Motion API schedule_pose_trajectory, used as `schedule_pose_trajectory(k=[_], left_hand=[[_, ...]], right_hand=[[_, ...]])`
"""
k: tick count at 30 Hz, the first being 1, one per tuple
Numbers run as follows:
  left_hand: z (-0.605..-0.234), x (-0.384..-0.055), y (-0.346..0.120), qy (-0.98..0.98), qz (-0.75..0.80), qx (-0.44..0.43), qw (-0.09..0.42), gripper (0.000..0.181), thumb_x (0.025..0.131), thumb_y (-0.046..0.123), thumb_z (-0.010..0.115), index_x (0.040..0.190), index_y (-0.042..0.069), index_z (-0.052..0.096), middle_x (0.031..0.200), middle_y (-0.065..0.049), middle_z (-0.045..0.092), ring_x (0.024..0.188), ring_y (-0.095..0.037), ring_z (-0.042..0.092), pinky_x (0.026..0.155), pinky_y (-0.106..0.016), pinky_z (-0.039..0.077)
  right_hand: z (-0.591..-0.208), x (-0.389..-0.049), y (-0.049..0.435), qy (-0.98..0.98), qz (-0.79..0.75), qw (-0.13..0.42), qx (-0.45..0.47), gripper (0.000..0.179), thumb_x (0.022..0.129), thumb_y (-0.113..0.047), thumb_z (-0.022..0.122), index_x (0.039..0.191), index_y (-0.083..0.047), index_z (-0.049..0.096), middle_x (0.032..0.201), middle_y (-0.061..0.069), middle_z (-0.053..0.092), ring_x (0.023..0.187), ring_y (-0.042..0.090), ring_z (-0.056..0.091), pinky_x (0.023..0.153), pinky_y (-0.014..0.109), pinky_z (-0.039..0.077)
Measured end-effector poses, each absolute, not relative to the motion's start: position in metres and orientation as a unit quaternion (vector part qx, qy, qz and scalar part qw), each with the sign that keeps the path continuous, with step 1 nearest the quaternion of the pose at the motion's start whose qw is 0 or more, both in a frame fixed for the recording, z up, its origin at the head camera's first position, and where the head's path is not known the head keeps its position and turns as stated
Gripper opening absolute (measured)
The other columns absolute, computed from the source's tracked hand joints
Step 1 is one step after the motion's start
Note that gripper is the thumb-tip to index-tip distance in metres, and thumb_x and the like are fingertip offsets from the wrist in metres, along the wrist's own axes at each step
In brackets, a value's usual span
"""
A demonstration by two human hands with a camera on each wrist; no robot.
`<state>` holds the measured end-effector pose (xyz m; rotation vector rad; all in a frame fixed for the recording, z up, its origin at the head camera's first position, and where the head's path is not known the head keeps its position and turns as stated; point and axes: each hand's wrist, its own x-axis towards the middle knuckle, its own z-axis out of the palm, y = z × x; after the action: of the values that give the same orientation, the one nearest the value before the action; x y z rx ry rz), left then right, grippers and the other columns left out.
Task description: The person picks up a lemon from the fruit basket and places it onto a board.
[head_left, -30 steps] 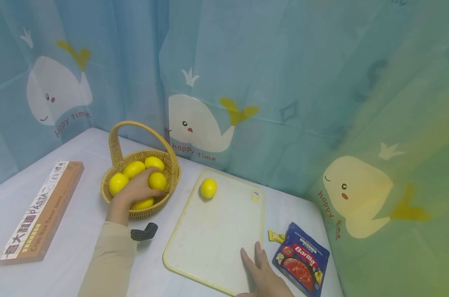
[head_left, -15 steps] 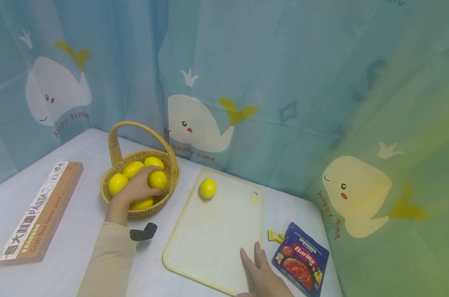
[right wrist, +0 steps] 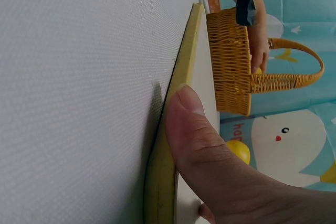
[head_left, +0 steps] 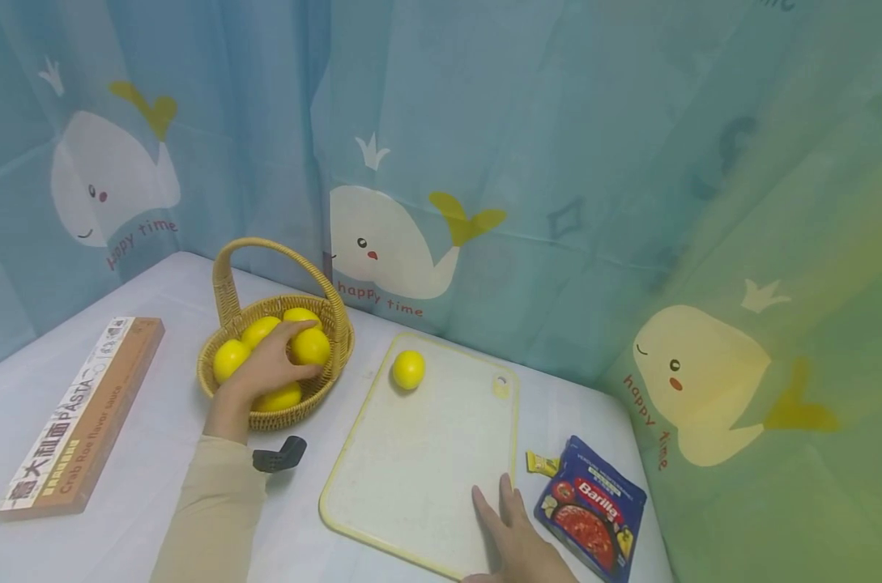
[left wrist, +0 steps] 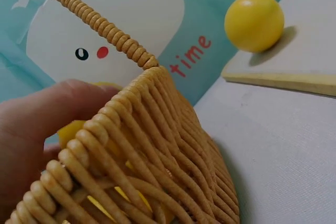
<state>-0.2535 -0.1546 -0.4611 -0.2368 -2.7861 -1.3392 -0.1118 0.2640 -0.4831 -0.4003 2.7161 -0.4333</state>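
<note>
While the right hand (head_left: pixel 517 541) lies, fingers spread, at the near right edge of the cutting board (head_left: pixel 419 461), the left hand's (head_left: pixel 268 364) fingers and thumb pinch a lemon (head_left: pixel 313 347) inside the wicker basket (head_left: pixel 276 420). One loose lemon (head_left: pixel 409 370) sits on the board, right of them; apparently five are left basketed. Rim (left wrist: pixel 67 158) and arched handle (head_left: pixel 225 293) hem these fingers; bare board lies rightward.

We see the left hand (head_left: pixel 268 366) curling its fingers round a smooth yellow fruit (head_left: pixel 313 347) among others in a tan wicker basket (head_left: pixel 271 420). The right hand (head_left: pixel 519 541) spreads over the near right edge of a white, yellow-rimmed cutting board (head_left: pixel 426 453), which bears another yellow fruit (head_left: pixel 409 370). To its right we spot a blue Barilla pouch (head_left: pixel 594 506) touching a small yellow packet (head_left: pixel 541 463).
</note>
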Motion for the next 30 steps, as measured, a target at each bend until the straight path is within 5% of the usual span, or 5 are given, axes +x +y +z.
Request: schedule_pose_trajectory(k=[11,30], left_hand=[[-0.458,-0.252,-0.159,-0.864,-0.501,-0.049,0.021,0.091,0.078,0.039,0.075,0.148,0.014,0.022,0.151,-0.016,0.025,0.128,-0.037,0.039,0.109,-0.055,0.034],[-0.427,-0.233,-0.163,-0.815,-0.565,-0.114,0.060,0.085,0.080,0.023,0.077,0.147,0.014,0.026,0.152,-0.010,0.024,0.139,-0.036,0.031,0.111,-0.051,0.033]], right_hand=[[-0.482,-0.113,0.262,0.962,-0.146,0.199,-0.121,0.114,0.058,-0.067,0.072,0.150,-0.017,0.027,0.155,0.030,0.004,0.135,0.058,0.015,0.079,0.069,0.046],[-0.481,-0.114,0.259,0.964,-0.138,0.199,-0.108,0.115,0.055,-0.068,0.073,0.149,-0.019,0.028,0.155,0.029,0.006,0.135,0.058,0.017,0.076,0.068,0.047]])
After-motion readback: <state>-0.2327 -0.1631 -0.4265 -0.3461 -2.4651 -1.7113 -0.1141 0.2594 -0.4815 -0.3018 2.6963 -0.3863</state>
